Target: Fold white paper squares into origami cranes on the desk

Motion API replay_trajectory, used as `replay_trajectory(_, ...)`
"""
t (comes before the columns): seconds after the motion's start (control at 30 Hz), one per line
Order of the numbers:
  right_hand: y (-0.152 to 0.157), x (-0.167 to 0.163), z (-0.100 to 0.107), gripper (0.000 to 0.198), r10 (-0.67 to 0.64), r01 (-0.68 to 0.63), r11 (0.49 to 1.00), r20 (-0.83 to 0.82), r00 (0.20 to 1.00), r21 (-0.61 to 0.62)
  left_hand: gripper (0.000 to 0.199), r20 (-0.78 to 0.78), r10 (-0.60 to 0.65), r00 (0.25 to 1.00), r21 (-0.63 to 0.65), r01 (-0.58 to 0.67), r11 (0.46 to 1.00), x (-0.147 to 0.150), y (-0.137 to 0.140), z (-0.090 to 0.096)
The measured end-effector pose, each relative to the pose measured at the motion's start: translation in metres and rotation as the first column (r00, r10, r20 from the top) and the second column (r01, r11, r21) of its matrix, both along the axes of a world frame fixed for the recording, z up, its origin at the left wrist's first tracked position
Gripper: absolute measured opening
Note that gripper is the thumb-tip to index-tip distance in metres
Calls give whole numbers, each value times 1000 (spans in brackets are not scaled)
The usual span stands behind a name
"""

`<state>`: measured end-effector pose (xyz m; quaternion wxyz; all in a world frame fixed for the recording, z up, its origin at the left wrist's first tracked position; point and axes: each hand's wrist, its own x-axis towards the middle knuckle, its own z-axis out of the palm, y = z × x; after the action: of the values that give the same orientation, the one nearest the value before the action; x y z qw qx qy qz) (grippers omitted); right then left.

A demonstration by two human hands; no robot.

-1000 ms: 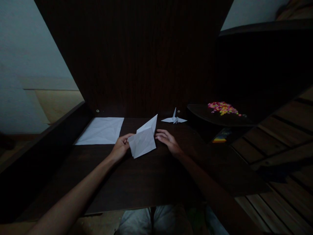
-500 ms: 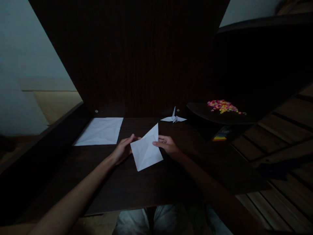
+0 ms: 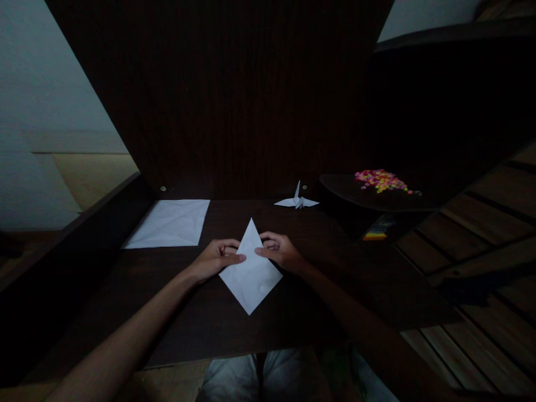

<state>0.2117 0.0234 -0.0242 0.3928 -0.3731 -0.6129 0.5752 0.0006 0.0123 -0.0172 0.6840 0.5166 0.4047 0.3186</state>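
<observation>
Just below frame centre, I've got the folded paper pinched, left hand and right hand each on one upper edge. Probably light, stiff at folds, easily creased; I'd hold those edges gently.

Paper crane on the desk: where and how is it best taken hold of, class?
Probably pinch the paper crane by its middle, coming from the front: thin wings spread left and right, a slim spike stands upright, and the back panel is close behind.
</observation>
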Motion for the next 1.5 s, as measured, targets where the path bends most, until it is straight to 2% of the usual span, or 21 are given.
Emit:
replay_trajectory(0.1,2,0,0,27,-26,26,998,-5,1000,56,28,-51,-46,998,12,46,999,0,-1,1)
replay_trajectory(0.3,4,0,0,24,-51,56,996,-65,997,72,28,-94,-188,978,3,189,982,1,-4,3)
replay_trajectory(0.57,5,0,1,30,-125,122,992,-108,986,-35,27,-72,-279,958,-30,278,960,-1,-3,0)
replay_trajectory(0.7,5,2,4,29,-146,137,988,-115,983,-77,28,-75,-294,953,-38,292,956,0,-4,1)
replay_trajectory(0.93,5,6,3,26,-69,55,995,-172,983,-89,26,-87,-314,945,-22,314,949,0,-5,3)
replay_trajectory(1.17,6,8,1,23,-43,29,996,-192,981,-79,26,-89,-326,941,-27,325,945,0,-6,3)
replay_trajectory(1.5,7,9,0,24,-103,88,992,-175,979,-93,24,-90,-323,942,-16,323,946,1,-7,6)
